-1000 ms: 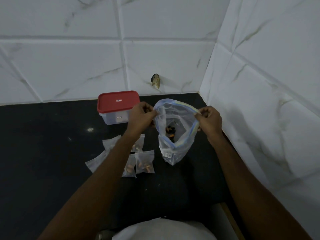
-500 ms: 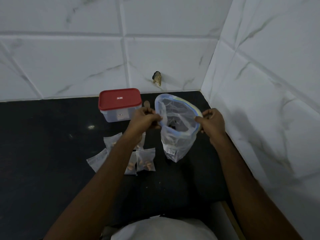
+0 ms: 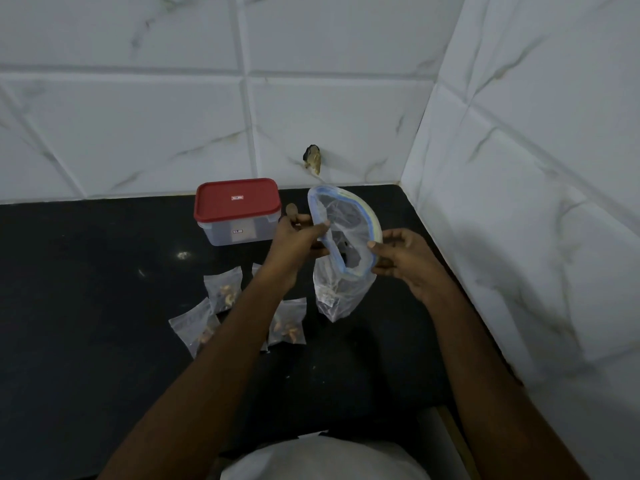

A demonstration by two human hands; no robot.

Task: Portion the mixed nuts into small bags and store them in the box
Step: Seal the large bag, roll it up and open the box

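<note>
Two tiled walls point(image 3: 346, 116) of white marble pattern meet in a corner at the far right, and a black countertop point(image 3: 86, 306) runs from them toward the near edge. Both bare forearms reach in from the near side across the counter. On the far part of the counter, just left of centre, stands the box point(image 3: 239, 220): clear plastic body, red lid point(image 3: 236, 199) pressed on, a small label on the lid and another on its front wall. Right of the box, the large zip bag point(image 3: 341, 268) is held up off the counter with its mouth spread wide; a blue and pale yellow seal strip rings the opening. A few dark and pale nuts point(image 3: 329, 292) sit low inside it, blurred by the plastic. The left hand point(image 3: 298, 244) pinches the left side of the bag's rim between thumb and fingers. The right hand point(image 3: 405, 261) grips the right side of the rim, thumb on the near face of the strip. A small brown rounded item point(image 3: 291, 213) shows above the left hand, and whether that hand holds it cannot be told. Left of the large bag, near the box, small bags point(image 3: 223, 289) with nuts lie flat on the counter, partly hidden under the left forearm. A small dark and tan fitting point(image 3: 313, 159) sticks out of the far wall, above the bag's mouth
</note>
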